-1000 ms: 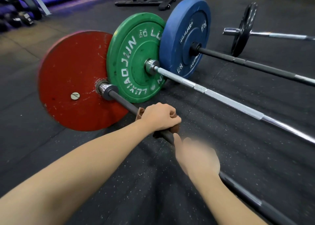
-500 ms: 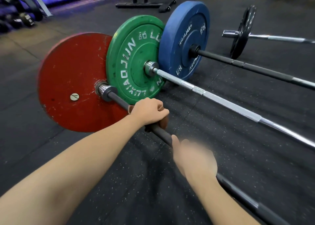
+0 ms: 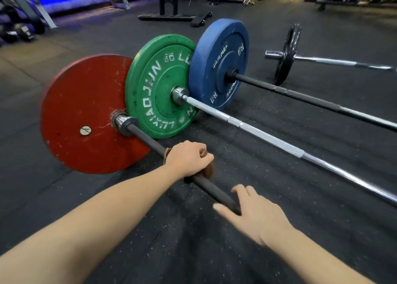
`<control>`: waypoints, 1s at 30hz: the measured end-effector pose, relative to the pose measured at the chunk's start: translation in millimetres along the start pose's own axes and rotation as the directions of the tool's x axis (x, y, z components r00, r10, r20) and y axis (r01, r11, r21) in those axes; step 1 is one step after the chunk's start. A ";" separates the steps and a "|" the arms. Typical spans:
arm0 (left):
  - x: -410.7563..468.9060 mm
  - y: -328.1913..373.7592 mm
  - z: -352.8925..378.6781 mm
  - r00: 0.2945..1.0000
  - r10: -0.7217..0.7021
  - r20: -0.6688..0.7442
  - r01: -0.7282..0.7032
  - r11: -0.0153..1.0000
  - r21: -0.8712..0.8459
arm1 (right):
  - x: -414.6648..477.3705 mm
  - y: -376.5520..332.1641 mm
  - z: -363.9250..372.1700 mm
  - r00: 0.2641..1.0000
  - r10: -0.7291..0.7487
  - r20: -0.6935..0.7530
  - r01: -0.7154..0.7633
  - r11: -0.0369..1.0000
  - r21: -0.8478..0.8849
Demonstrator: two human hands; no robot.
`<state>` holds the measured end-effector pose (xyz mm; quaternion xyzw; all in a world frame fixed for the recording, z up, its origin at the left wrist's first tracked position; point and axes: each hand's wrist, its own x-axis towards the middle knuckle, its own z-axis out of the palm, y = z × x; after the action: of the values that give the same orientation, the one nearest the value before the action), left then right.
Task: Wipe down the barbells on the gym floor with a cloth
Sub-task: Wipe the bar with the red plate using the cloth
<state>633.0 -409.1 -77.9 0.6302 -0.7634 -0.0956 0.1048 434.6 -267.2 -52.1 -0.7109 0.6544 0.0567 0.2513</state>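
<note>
Brown cloth (image 3: 208,170), mostly hidden, is wrapped on the black steel bar (image 3: 148,140) near the round red plate (image 3: 81,111) and gripped by the left hand (image 3: 189,159). The right hand (image 3: 255,216) lies over the bar with fingers spread, covering it. A round green plate (image 3: 154,83) stands just behind.

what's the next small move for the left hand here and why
Probably slide the left hand and its brown cloth up the dark bar toward the red plate: a bare stretch of shaft lies between cloth and collar, and the right hand rests on the bar behind.
</note>
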 end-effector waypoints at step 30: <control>-26.2 57.2 -31.1 0.882 0.107 0.458 -0.208 0.962 0.176 | -32.0 45.5 19.5 0.995 0.019 -0.102 -0.020 1.000 -0.016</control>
<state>592.7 -373.1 -33.2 0.5349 -0.8217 -0.1430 -0.1352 391.5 -230.7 -68.7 -0.7086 0.6728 0.0283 0.2109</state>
